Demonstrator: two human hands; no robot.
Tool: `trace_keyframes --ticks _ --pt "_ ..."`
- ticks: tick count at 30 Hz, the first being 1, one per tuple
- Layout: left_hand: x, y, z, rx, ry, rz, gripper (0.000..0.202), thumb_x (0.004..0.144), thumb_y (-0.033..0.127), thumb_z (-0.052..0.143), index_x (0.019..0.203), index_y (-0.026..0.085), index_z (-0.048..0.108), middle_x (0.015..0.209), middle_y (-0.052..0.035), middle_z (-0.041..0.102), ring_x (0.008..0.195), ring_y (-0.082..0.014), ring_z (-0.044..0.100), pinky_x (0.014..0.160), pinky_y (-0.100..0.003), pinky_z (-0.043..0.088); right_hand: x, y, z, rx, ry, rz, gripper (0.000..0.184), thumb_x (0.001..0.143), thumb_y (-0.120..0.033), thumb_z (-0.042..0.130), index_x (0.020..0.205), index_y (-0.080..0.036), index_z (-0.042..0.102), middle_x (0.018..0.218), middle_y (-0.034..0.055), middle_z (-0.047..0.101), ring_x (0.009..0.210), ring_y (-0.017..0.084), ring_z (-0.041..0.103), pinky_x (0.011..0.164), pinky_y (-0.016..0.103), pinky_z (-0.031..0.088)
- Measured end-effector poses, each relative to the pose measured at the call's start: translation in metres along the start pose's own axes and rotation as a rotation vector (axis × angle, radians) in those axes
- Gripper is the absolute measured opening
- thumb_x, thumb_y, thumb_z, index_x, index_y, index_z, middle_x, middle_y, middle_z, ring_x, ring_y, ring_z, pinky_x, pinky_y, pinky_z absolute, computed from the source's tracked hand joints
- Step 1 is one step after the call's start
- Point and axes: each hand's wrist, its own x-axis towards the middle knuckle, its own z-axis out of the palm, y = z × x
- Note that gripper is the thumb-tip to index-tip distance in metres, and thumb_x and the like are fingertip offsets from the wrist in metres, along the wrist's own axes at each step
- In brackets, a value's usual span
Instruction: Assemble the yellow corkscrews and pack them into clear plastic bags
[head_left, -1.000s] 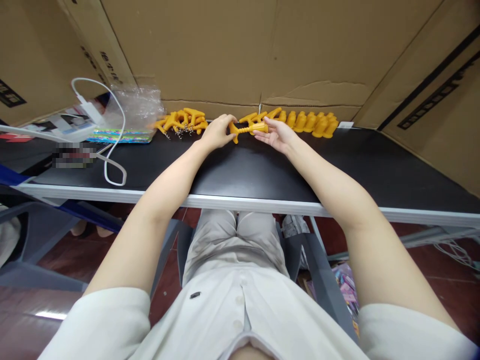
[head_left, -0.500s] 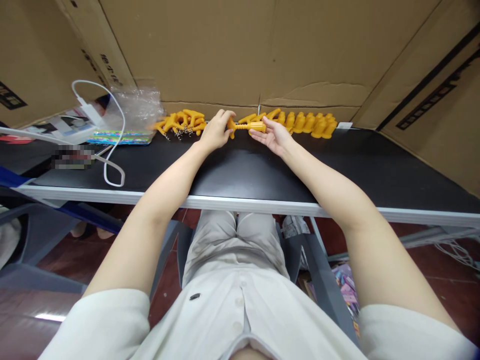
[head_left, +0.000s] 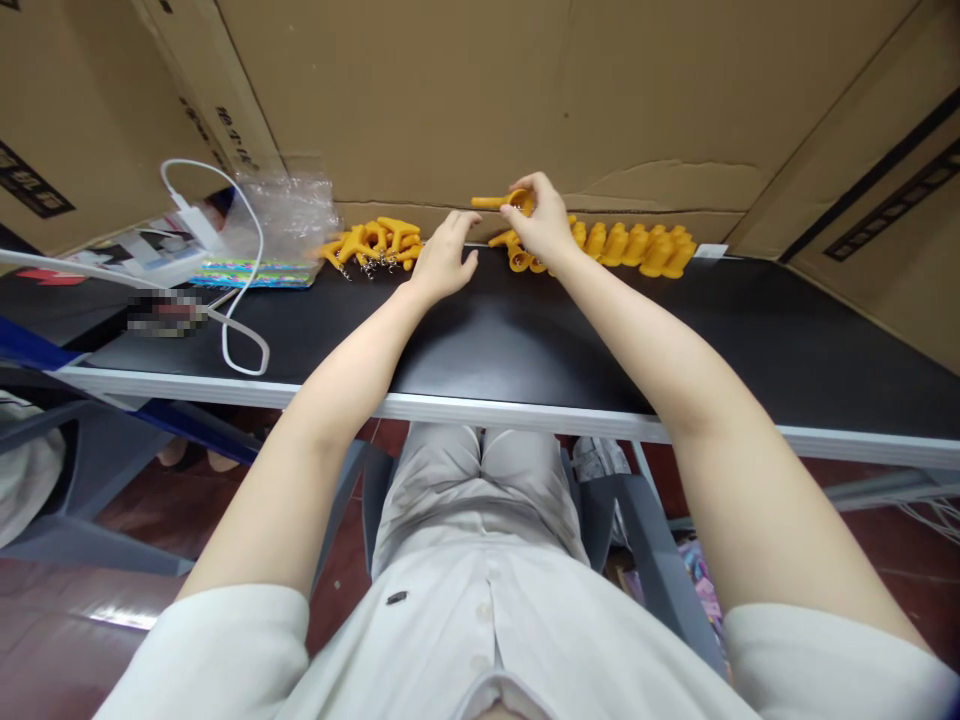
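My right hand [head_left: 546, 222] is raised by the cardboard, with thumb and fingers pinching a yellow plastic corkscrew [head_left: 491, 202]. Its straight bar points left, and a round end with a bit of metal spiral shows at my fingers. My left hand [head_left: 444, 262] hovers just left of it over the table, fingers apart and nothing in them. Left of that hand lies a pile of yellow handles with metal spirals [head_left: 379, 242]. Under my right hand are several yellow pieces with round open ends [head_left: 519, 258], partly hidden. Yellow bottle-shaped sleeves [head_left: 637, 247] stand in rows to the right.
A cardboard wall [head_left: 450, 110] closes off the back of the black table [head_left: 510, 340]. At the left are clear plastic bags [head_left: 289, 215], a colourful packet [head_left: 259, 273] and a white cable [head_left: 251, 335]. A small white piece [head_left: 711, 251] lies beyond the sleeves.
Both hands held the yellow corkscrew level between them; now only my right hand has it, lifted up and turned. My left hand has let go and opened.
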Motion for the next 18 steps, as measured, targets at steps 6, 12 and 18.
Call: trace_keyframes --ticks 6,12,18 --pt "0.003 -0.013 0.007 -0.022 0.012 0.051 0.049 0.094 0.018 0.063 0.143 0.022 0.063 0.15 -0.0174 0.066 0.142 -0.0335 0.066 0.127 -0.051 0.051 0.025 0.026 0.018 -0.918 -0.054 -0.343 0.039 0.108 -0.024 0.059 0.146 -0.018 0.064 0.154 0.0172 0.066 0.148 0.034 0.061 0.129 0.049 0.047" --pt "0.002 -0.01 0.009 -0.003 -0.027 -0.004 0.045 0.094 0.015 0.063 0.139 0.021 0.067 0.132 -0.0148 0.075 0.126 -0.0318 0.074 0.121 -0.052 0.055 0.019 0.053 0.019 -1.248 -0.173 -0.207 0.052 0.102 -0.016 0.056 0.154 -0.015 0.061 0.163 0.0195 0.061 0.15 0.038 0.061 0.128 0.056 0.046" --pt "-0.001 0.003 0.004 0.019 -0.072 -0.043 0.046 0.094 0.014 0.061 0.139 0.019 0.068 0.114 -0.0118 0.079 0.117 -0.0296 0.076 0.117 -0.048 0.057 0.015 0.055 0.024 -1.361 -0.161 -0.168 0.058 0.106 -0.02 0.051 0.162 -0.007 0.055 0.17 0.0249 0.055 0.158 0.041 0.054 0.134 0.065 0.031"
